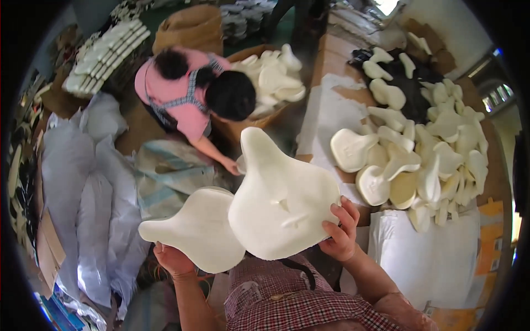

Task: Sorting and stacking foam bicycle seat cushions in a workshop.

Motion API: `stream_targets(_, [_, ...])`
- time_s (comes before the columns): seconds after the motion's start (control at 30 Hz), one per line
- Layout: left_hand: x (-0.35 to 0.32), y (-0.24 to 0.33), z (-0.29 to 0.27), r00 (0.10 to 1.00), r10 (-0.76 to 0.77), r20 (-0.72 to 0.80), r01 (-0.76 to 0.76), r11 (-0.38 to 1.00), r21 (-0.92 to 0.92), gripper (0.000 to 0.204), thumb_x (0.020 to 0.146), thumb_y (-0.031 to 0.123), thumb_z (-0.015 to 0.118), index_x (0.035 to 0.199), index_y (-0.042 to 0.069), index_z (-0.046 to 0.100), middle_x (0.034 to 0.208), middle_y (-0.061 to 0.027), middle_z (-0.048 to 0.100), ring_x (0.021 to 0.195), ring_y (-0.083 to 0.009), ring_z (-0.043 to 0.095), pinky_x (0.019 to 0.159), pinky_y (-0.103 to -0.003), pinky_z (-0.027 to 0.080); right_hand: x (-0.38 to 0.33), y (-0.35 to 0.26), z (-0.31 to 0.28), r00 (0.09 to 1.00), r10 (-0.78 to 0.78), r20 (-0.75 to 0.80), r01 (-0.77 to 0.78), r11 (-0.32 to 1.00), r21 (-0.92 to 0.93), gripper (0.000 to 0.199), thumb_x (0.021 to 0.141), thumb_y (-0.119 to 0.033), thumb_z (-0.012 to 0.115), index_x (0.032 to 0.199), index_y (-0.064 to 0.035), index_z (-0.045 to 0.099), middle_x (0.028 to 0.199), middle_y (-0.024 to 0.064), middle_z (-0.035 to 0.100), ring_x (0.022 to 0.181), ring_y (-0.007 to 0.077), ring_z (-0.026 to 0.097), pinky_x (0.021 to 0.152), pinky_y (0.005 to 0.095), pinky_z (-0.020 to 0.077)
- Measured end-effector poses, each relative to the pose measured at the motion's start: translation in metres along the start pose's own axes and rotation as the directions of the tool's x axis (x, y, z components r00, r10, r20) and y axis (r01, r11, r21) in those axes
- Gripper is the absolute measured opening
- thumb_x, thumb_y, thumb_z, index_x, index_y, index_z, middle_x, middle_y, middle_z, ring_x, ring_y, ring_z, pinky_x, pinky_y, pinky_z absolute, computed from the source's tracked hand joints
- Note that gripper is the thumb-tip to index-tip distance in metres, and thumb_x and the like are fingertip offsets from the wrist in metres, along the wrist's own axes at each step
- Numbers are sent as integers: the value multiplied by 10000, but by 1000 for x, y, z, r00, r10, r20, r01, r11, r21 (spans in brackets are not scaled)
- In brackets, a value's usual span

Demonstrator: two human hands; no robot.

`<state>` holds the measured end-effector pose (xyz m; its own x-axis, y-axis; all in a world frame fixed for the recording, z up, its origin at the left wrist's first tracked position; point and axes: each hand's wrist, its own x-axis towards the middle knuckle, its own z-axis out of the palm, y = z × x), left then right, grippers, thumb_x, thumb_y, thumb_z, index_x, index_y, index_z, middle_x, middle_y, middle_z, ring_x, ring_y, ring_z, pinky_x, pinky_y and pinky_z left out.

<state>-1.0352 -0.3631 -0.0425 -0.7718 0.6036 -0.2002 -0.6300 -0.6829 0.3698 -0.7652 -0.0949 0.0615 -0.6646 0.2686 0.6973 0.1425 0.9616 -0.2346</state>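
Note:
Two cream foam bicycle saddle pads are held up in front of me. My right hand (341,231) grips the larger-looking saddle pad (276,198) by the right edge of its wide end, fingers curled over the rim. Its narrow nose points up and away, and its face has small moulded marks. My left hand (174,260) holds the other saddle pad (201,231) from below, near the narrow nose that points left. The right pad overlaps this one's wide end. Part of my left fingers is hidden beneath the foam.
A person in pink (179,94) bends forward just beyond, one hand near the right pad's nose. Behind stands a round container of foam pads (276,77). Many saddle pads (436,143) lie heaped on the right-hand table. Stuffed pale sacks (94,220) stand at left.

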Motion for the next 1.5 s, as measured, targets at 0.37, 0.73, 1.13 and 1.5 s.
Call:
stream_targets(0.37, [11,-10,132,980,145,135,-162,979,121,584,802,414,500,1248,38,467,1270,-122,499,1160,-308,471,998,-434,352,2,32,-89,973,-41,-226,-8,977,-215,335,575,-63,683,894,-70,580,1164,156,525,1093,412,464,867,474,426])
stream_targets(0.73, [46,-127,251,946,127,299,-177,973,146,357,802,311,477,1050,67,558,1046,-45,600,1031,-233,531,944,-375,383,-46,202,-142,970,226,92,-200,952,-233,368,526,45,644,859,-44,515,1098,137,538,1083,422,453,880,484,425])
stream_targets(1.13, [108,-249,251,952,-297,75,212,816,538,458,846,296,413,1232,51,425,1227,-93,514,1145,-255,477,1008,-377,339,-26,242,-173,856,-15,-516,-141,955,-262,192,688,-44,623,868,-65,559,1196,127,504,1108,422,452,924,478,417])
stream_targets(1.5, [105,-424,385,576,-805,144,642,554,530,557,832,221,599,1312,31,393,1188,-113,542,1081,-216,525,926,-337,410,-57,264,-177,829,92,-552,-287,917,-278,247,652,6,601,888,-54,562,1200,132,486,1130,434,423,930,479,405])
